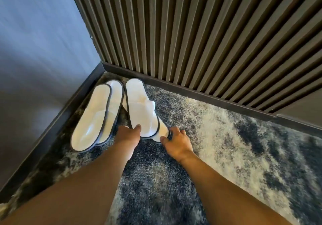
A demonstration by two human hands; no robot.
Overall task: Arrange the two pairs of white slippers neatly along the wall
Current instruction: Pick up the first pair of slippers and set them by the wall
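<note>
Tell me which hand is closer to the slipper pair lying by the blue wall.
Left. The left hand sits just right of that stacked pair, fingers on the other pair; the right hand is farther right, beyond that pair.

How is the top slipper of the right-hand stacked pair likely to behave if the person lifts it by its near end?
The top slipper looks thin and soft, so it would probably droop. It seems light for its size. Resting on another slipper, it may slide off unless both hands steady it.
</note>
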